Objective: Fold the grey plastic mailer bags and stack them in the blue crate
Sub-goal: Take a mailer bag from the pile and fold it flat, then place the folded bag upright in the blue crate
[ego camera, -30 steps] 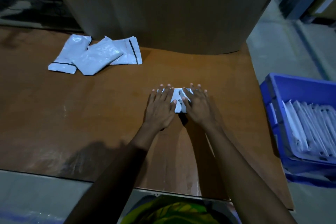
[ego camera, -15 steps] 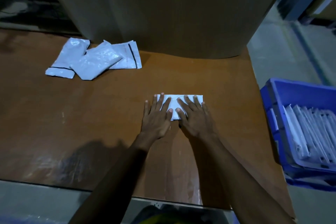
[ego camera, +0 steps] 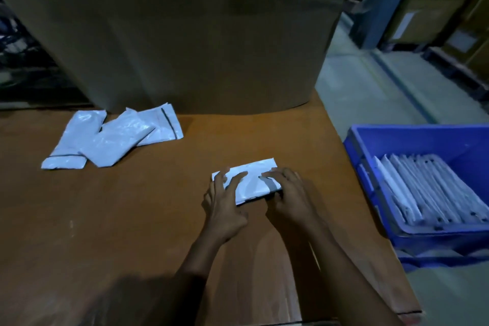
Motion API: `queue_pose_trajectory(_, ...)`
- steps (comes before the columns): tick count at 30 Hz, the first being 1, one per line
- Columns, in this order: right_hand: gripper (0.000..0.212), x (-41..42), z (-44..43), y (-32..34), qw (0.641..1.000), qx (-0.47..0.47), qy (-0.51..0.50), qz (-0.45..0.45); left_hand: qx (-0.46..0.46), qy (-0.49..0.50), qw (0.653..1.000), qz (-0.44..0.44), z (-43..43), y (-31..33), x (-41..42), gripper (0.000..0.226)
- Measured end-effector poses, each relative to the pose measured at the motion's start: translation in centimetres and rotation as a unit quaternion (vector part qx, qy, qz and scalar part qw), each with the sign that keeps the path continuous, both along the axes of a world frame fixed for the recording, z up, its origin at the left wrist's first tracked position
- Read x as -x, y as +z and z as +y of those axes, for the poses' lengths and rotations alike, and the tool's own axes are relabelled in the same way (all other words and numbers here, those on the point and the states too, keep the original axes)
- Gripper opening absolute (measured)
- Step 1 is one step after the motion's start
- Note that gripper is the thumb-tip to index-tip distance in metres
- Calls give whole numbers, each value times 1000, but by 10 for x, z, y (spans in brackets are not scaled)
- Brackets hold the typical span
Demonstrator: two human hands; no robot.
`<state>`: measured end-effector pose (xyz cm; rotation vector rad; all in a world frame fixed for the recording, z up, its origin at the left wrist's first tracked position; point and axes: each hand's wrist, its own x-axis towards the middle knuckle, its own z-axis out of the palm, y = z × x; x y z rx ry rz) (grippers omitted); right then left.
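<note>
Item: 1 folded mailer bag (ego camera: 247,180), grey-white plastic, lying on the brown table (ego camera: 132,219) right of centre and near the table's right edge, its long side skewed slightly and its near edge appearing a little raised above a shadow. Left hand (ego camera: 225,205): fingers (ego camera: 220,176) spread and nearly straight, resting on the bag's left end; whether the thumb goes under the bag cannot be told. Right hand (ego camera: 291,193): fingers bent over the bag's right end, grasping it. Adjacent stock: 3 unfolded mailer bags (ego camera: 111,137) in an overlapping pile at the far left of the table, well apart from the hands, 2 of them showing a dark seal strip. Receptacle: 1 blue crate (ego camera: 423,137) on the floor just beside the table's right edge, holding a row of folded bags (ego camera: 423,190) leaning on edge against one another. Surroundings: 1 large cardboard box (ego camera: 185,34) standing at the far side of the table; grey floor (ego camera: 357,92) to the right; shelving with cartons (ego camera: 436,8) at upper right, dim.
</note>
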<state>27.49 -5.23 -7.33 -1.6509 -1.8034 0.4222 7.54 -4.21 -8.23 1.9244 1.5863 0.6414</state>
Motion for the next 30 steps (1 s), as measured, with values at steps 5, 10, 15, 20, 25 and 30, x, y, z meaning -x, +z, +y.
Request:
queue_pose_trajectory(5, 49, -41, -4, 18, 994, -91, -55, -29, -156, -25, 987, -29, 21, 13, -29, 58)
queue_pose_trajectory(10, 44, -116, -23, 48, 972, -177, -138, -73, -242, -67, 964, -81, 44, 54, -110, 37)
queue_pose_trajectory(15, 27, -210, -59, 72, 935, -233, -250, -93, -314, -183, 929, -76, 69, 79, -220, 37)
queue_pose_trajectory(20, 23, -314, -90, 72, 896, -254, -331, -152, -396, -309, 864, -36, 96, 88, -357, 31)
queue_pose_trajectory(25, 28, -413, -118, 62, 882, -206, -374, -199, -441, -414, 796, 9, 108, 81, -488, 17)
queue_pose_trajectory(30, 35, -488, -125, 44, 872, -82, -428, -222, -414, -488, 767, 60, 109, 55, -597, 19)
